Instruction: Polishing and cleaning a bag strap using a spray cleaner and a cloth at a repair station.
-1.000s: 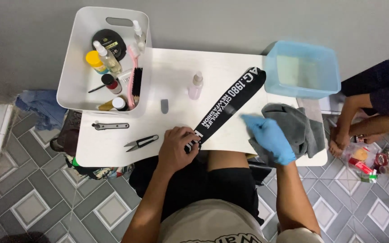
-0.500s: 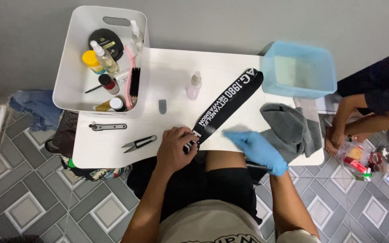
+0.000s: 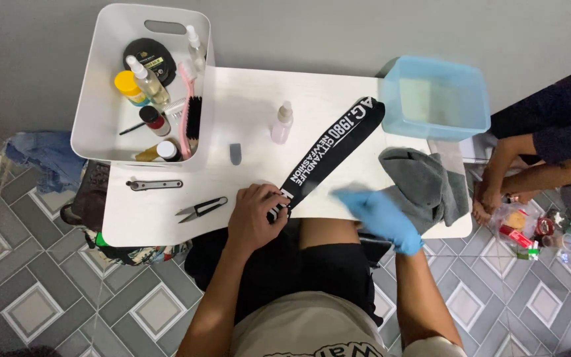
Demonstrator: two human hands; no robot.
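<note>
Light is bright, soft and even, with only faint shadows under the white basket [image 3: 94,132] and beside the blue tub [image 3: 477,125]. The white table [image 3: 338,92] shows no harsh glare. The gloved right hand [image 3: 381,215] is smeared by motion blur; the rest looks sharp.

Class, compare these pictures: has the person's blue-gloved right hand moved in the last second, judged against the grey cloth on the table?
Yes. The right hand has slid off the grey cloth, toward the black strap and the person's body.
</note>
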